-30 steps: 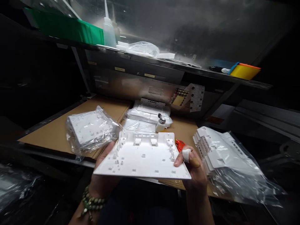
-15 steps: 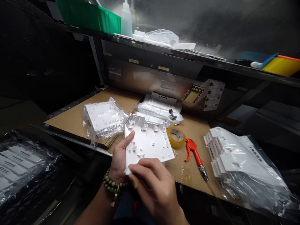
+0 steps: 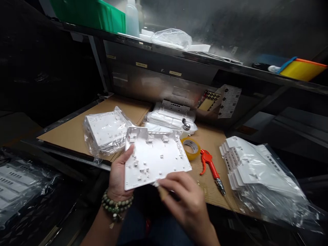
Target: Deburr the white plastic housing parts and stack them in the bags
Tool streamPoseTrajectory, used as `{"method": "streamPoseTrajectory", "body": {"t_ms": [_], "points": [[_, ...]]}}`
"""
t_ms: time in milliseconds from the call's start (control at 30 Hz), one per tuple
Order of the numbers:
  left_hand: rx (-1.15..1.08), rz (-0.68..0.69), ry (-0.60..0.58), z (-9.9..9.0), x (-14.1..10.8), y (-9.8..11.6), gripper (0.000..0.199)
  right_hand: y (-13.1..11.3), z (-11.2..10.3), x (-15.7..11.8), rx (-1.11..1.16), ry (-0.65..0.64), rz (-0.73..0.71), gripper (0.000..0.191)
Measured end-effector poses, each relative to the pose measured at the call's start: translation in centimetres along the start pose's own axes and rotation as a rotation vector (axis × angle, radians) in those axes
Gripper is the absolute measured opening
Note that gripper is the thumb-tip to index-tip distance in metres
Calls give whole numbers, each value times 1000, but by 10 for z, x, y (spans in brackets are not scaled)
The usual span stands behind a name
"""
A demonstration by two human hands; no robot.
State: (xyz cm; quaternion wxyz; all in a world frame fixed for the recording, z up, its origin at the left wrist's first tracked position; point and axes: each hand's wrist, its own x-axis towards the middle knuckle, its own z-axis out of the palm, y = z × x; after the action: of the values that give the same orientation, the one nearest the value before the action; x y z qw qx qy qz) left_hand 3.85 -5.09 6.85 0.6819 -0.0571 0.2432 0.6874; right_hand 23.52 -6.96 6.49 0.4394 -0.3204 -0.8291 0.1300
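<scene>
A white plastic panel [image 3: 153, 157] with small raised parts on its upper face is held up in front of me. My left hand [image 3: 119, 174], with a bead bracelet at the wrist, grips its left edge, thumb on top. At the panel's lower edge is my right hand [image 3: 184, 194], its fingers pinched on a small pale thing that I cannot make out. Behind the panel's right corner lies a roll of yellow tape [image 3: 196, 150]. A red air gun [image 3: 210, 164] rests to the right of the tape.
Bagged white panels lie on the cardboard at left [image 3: 107, 128] and right [image 3: 256, 167]. More bagged parts [image 3: 166, 119] and a metal-topped bottle [image 3: 186, 127] stand behind. A shelf [image 3: 179, 54] crosses above, with a green bin [image 3: 89, 15]. Another bag of panels [image 3: 17, 181] is at lower left.
My left hand and the panel have shifted left, and the panel is turned more squarely to me. My right hand has moved right along the lower edge. The whole view has shifted slightly.
</scene>
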Motion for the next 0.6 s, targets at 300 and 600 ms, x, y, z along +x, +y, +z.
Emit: {"method": "streamPoseTrajectory", "body": {"t_ms": [300,600], "points": [[-170,106,-192,-29,2,35,74,50,-39,-25,-129,213,247,21],[-247,27,-481,-74,22,48,65,60,-26,-31,-211,171,172,24]]}}
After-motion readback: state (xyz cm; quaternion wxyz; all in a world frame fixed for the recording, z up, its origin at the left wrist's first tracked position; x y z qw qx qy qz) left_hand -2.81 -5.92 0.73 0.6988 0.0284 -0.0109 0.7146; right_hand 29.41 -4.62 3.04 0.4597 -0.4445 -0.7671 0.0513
